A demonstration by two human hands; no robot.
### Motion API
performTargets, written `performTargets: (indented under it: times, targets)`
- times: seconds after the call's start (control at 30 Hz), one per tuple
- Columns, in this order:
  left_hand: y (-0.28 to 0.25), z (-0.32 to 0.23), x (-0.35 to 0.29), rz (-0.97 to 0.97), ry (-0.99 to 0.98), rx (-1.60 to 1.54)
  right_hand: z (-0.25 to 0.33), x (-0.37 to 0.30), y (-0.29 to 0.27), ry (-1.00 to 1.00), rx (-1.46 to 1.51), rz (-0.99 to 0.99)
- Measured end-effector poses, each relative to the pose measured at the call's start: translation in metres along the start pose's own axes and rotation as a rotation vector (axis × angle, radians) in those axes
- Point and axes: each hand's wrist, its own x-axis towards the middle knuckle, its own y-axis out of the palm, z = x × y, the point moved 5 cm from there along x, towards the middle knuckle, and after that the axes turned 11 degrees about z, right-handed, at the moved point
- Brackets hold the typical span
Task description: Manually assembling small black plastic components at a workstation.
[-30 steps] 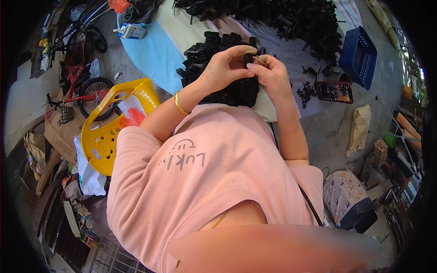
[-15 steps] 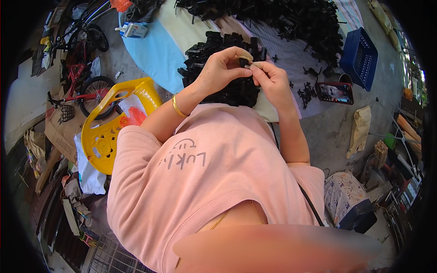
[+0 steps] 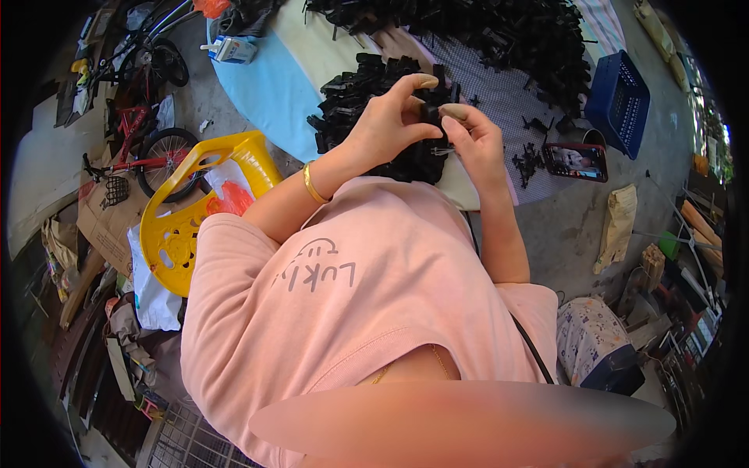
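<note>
My left hand (image 3: pixel 390 121) is curled around a small black plastic part (image 3: pixel 430 117), its index finger raised and its thumb below. Where the part ends is hard to see against the black heap behind. At its right side is my right hand (image 3: pixel 477 144), thumb and index finger close together. Several thin grey pins (image 3: pixel 442 150) stick out beneath the right thumb. Tan covers sit on some fingertips. Right under both hands lies a heap of black plastic parts (image 3: pixel 347 97).
A larger black heap (image 3: pixel 499 35) covers the far cloth. To the right are a blue basket (image 3: pixel 616 101), a phone (image 3: pixel 576 161) showing a picture, and loose black parts (image 3: pixel 527 161). On the left stand a yellow plastic chair (image 3: pixel 168 242), a red bicycle (image 3: pixel 144 164) and a carton (image 3: pixel 234 49).
My hands have drawn slightly apart; the left index finger has lifted and the right hand has shifted a little right. The thin grey pins under the right thumb now show.
</note>
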Motion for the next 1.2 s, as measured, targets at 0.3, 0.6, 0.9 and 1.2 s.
performTargets:
  times: [0.3, 0.6, 0.9, 1.2]
  targets:
    - [0.001, -0.024, -0.01, 0.505, 0.032, 0.19, 0.014, -0.012, -0.014, 0.008, -0.168, 0.046]
    - [0.018, 0.022, -0.008, 0.48, -0.192, -0.755, 0.021, -0.008, 0.001, -0.175, 0.132, 0.292]
    - [0.003, 0.01, -0.008, 0.213, -0.054, -0.512, 0.012, -0.013, 0.002, -0.086, 0.062, -0.032]
    - [0.0, 0.008, -0.013, 0.081, -0.034, -0.118, 0.026, -0.017, 0.012, -0.043, -0.281, 0.021]
